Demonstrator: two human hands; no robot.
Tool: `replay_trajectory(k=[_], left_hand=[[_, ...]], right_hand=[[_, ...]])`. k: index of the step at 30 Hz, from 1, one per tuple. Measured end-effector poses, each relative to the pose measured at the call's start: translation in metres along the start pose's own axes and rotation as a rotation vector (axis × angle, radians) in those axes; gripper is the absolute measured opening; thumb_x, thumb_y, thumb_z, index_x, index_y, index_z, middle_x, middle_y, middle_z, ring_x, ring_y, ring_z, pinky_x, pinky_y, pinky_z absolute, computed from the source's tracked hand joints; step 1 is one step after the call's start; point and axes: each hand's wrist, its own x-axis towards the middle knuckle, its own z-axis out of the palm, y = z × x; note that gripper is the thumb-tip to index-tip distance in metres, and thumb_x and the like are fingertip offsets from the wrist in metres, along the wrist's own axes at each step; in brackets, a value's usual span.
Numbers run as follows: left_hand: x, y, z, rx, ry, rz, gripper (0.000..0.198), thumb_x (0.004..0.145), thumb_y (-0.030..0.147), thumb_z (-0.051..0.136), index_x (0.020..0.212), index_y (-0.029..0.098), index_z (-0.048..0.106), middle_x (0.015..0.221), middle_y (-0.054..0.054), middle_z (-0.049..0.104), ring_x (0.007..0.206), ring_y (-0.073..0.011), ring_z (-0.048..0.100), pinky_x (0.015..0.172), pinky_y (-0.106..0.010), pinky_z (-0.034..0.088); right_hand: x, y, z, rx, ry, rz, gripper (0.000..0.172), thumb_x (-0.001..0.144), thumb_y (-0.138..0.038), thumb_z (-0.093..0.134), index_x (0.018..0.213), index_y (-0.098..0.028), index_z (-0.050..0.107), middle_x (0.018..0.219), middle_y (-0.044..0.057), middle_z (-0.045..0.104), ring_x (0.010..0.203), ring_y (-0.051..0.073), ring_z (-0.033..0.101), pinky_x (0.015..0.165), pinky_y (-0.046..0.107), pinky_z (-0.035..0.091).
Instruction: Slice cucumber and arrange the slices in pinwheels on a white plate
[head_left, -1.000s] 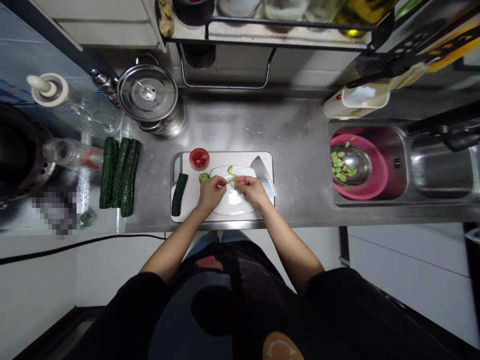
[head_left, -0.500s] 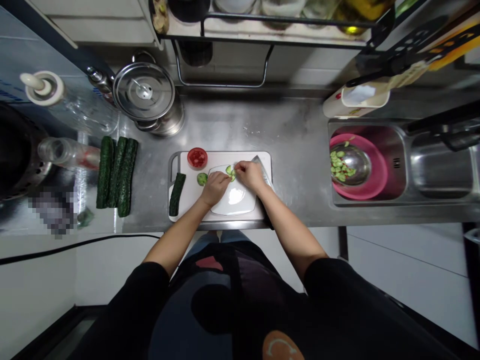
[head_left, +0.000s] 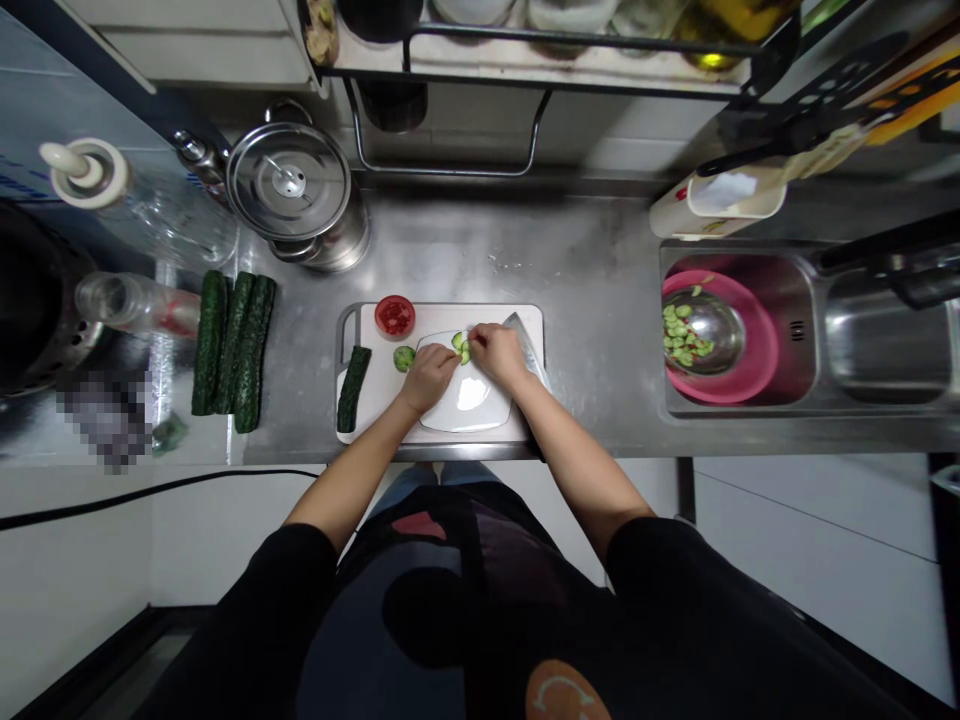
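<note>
Both hands work over a white plate (head_left: 466,405) that sits on a white cutting board (head_left: 377,400) at the front edge of the steel table (head_left: 600,300). The right hand (head_left: 496,350) is closed, its fingertips pinched on a few thin cucumber slices (head_left: 460,345) at the far rim of the plate. The left hand (head_left: 429,372) is curled over the plate's near-left part, its fingertips just beside the same slices. Whether it grips one or only steadies them is too small to tell.

Judging by how things lie, the plating is at an early stage. Only that small cluster of slices shows at the far rim, and the rest of the plate that is not hidden by the hands looks bare. A round cucumber piece (head_left: 404,357) lies on the board just left of the plate, with a cut cucumber half (head_left: 352,388) near the board's left edge and a tomato half (head_left: 394,315) at its far-left corner, cut side up. A cleaver (head_left: 523,328) rests on the right of the board, partly hidden behind the right hand.

Three whole cucumbers (head_left: 232,343) lie side by side on the table well to the left, uncut. To the right, a steel bowl (head_left: 705,330) holding green bits sits in a pink basin (head_left: 757,355) inside the sink (head_left: 795,275). A lidded steel pot (head_left: 291,185) stands at the back left.
</note>
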Motion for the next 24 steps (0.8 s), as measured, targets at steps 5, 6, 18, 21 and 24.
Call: replay_trajectory(k=[5,6,18,21,24], left_hand=[[0.0,0.0,0.003,-0.012,-0.023,-0.04,0.028,0.094,0.017,0.041,0.096,0.019,0.069,0.09,-0.008,0.068,0.091,-0.0209,0.058,0.081,-0.039,0.044],[0.0,0.0,0.004,-0.009,-0.02,-0.04,0.028,0.093,0.016,0.042,0.096,0.019,0.069,0.09,-0.008,0.068,0.091,-0.021,0.058,0.081,-0.039,0.044],[-0.003,0.007,0.002,0.012,-0.008,-0.073,0.024,0.089,0.017,0.048,0.099,0.018,0.069,0.101,-0.012,0.069,0.104,-0.0241,0.06,0.086,-0.042,0.045],[-0.005,0.008,0.002,0.022,-0.012,-0.084,0.024,0.089,0.018,0.047,0.101,0.018,0.069,0.102,-0.012,0.069,0.108,-0.0247,0.059,0.088,-0.043,0.044],[-0.006,0.008,0.002,0.028,-0.023,-0.083,0.025,0.089,0.018,0.047,0.103,0.018,0.068,0.102,-0.012,0.068,0.109,-0.0254,0.058,0.088,-0.043,0.043]], right_hand=[[-0.002,-0.001,0.002,-0.062,-0.018,-0.014,0.019,0.081,-0.013,0.048,0.083,-0.019,0.065,0.086,0.007,0.066,0.086,0.021,0.057,0.076,0.031,0.041],[-0.003,-0.001,0.002,-0.07,-0.014,-0.015,0.018,0.081,-0.013,0.048,0.083,-0.019,0.065,0.087,0.007,0.066,0.087,0.021,0.057,0.076,0.031,0.041],[-0.02,0.014,0.014,-0.067,0.223,-0.107,0.024,0.086,-0.014,0.041,0.09,-0.017,0.065,0.088,0.01,0.063,0.088,0.024,0.052,0.082,0.036,0.043],[-0.03,0.017,0.016,-0.101,0.221,-0.21,0.027,0.088,-0.014,0.041,0.097,-0.016,0.067,0.098,0.011,0.066,0.094,0.025,0.05,0.085,0.037,0.042],[-0.037,0.018,0.019,-0.158,0.162,-0.266,0.031,0.091,-0.017,0.043,0.109,-0.017,0.068,0.111,0.011,0.066,0.102,0.026,0.047,0.082,0.038,0.041]])
